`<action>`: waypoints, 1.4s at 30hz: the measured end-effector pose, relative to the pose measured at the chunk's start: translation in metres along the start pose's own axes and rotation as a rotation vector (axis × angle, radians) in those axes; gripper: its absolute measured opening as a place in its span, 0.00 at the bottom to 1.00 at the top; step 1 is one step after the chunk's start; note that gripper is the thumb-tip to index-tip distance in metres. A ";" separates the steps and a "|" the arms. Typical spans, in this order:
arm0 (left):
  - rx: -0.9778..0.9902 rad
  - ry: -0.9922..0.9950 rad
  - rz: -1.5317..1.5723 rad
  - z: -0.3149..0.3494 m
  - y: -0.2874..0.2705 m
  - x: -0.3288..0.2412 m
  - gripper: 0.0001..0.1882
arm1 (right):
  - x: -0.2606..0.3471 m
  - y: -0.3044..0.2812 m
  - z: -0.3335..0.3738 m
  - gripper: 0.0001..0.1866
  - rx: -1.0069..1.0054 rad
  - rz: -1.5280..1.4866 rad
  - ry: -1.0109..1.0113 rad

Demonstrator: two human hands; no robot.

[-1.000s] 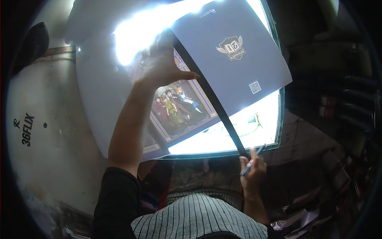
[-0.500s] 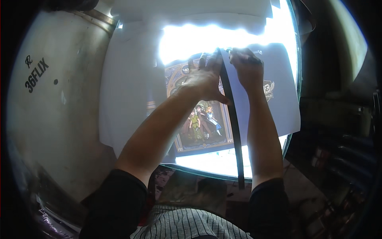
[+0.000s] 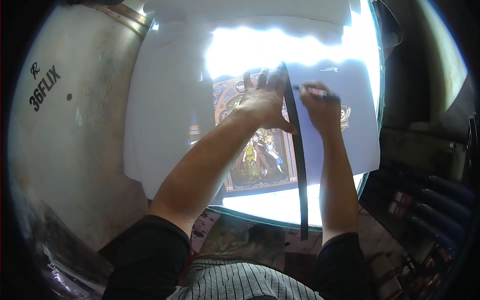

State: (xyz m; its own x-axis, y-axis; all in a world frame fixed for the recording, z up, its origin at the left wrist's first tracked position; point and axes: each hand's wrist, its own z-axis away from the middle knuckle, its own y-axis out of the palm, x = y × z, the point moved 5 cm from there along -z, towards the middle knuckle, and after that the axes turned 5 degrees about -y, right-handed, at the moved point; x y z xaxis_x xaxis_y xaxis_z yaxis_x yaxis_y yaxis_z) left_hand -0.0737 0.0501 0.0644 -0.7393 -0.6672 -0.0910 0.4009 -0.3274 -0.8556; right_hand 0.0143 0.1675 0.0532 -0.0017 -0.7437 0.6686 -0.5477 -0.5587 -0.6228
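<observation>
My left hand (image 3: 265, 104) lies flat with fingers spread over a printed sheet (image 3: 257, 165), which shows cartoon characters inside an ornate frame. Its thumb and fingertips press along a long black straightedge (image 3: 301, 175) that runs down the sheet past the near edge of a lit glass table (image 3: 270, 204). Just right of the straightedge, my right hand (image 3: 324, 115) grips a dark marker pen (image 3: 320, 93), its tip pointing left. The tip is close to the sheet's blue part; whether it touches I cannot tell.
White paper (image 3: 165, 115) covers the left and far parts of the table. A pale panel (image 3: 65, 140) with dark lettering stands at the left. Bright light glares beyond the sheet's far edge. Dark rolled or tube-like items (image 3: 440, 200) are at the lower right.
My right hand with the marker has moved nearer to me, down from the straightedge's far end, and slightly right. My left hand still presses the straightedge; the whole view has shifted slightly.
</observation>
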 end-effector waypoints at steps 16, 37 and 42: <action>-0.215 0.104 -0.042 -0.004 0.016 0.002 0.78 | 0.128 -0.103 0.307 0.24 0.105 0.345 0.420; -0.442 0.283 0.038 0.001 0.039 0.036 0.65 | 0.144 -0.073 0.332 0.26 -0.046 0.200 0.418; -0.452 0.269 0.005 0.000 0.040 0.034 0.64 | 0.148 -0.069 0.330 0.26 -0.031 0.224 0.435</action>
State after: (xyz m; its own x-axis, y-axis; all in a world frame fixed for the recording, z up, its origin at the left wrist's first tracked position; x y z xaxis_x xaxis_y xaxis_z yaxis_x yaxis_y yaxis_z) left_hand -0.0834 0.0144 0.0272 -0.8745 -0.4534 -0.1723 0.1750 0.0364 -0.9839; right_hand 0.3283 -0.0251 0.0614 -0.4685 -0.6182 0.6312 -0.5184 -0.3861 -0.7630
